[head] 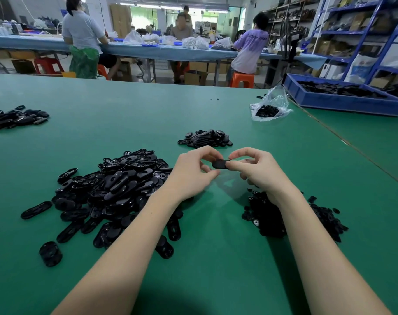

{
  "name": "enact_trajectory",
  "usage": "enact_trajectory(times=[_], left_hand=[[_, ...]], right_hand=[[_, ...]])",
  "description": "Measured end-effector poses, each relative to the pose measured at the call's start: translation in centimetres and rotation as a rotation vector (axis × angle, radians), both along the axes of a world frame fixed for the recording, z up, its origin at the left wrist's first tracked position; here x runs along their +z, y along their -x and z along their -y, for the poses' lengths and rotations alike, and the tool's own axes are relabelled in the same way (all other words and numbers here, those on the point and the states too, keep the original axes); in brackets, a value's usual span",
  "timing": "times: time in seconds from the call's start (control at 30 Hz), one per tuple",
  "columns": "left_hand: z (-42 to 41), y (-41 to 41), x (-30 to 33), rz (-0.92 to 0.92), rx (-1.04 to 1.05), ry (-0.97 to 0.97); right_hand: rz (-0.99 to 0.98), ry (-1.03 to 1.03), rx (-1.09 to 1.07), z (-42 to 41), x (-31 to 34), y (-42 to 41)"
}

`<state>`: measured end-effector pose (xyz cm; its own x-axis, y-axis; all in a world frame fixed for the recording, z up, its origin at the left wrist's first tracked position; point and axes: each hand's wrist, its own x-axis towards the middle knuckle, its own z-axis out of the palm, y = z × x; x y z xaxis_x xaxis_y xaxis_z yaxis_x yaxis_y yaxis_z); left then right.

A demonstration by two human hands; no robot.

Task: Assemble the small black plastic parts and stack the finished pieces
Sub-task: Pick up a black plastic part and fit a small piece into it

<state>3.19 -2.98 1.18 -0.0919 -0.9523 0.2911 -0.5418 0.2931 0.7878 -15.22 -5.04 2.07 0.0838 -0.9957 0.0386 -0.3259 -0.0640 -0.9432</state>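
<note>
The black oval plastic part (220, 164) sits in mid-air between the two hands, just above the green table (216, 258), with its long axis running left to right across the view. The right hand (254, 169) pinches its right end, thumb below and curled forefinger arched over the top. The left hand (193, 171) meets the left end, fingers curled in towards the part; whether they clamp it or hold a smaller piece against it is hidden by the fingers themselves. Both hands are equally near, so the coming press looks like a squeeze along that left-right axis, or a thumb push into the oval's face; I judge the fitting step is under way, not finished.

Both forearms reach forward from the bottom of the view and converge at the part, wrists raised off the table.

Under the right forearm lies a heap of small round black pieces (291, 217), likely the inserts. Left of the left forearm spreads the large heap of oval shells (111, 189), likely the unassembled stock. Just beyond the hands is a smaller pile of ovals (206, 138), which is probably where finished pieces go. Another pile (17, 118) lies far left; a clear bag of black bits (269, 109) and a blue crate (343, 98) lie far right.
</note>
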Motion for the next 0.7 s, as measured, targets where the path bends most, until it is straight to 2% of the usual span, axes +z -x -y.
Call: enact_trajectory(times=[0.07,0.23,0.37,0.47,0.7], left_hand=[[0.1,-0.1,-0.2,0.083,0.006,0.057],[0.2,-0.2,-0.6,0.158,0.001,0.097],[0.4,-0.2,-0.8,0.221,0.11,0.087],[1.3,-0.2,-0.8,0.201,0.214,0.069],[8.4,-0.6,1.8,0.106,0.38,-0.084]], right_hand=[[-0.024,-0.019,0.014,-0.1,0.1,0.2],[-0.055,-0.027,0.023,-0.1,-0.1,0.3],[-0.108,-0.024,0.014,-0.1,0.0,0.6],[-0.241,0.021,-0.018,0.1,0.0,0.9],[-0.3,0.014,0.037,0.4,-0.4,1.0]])
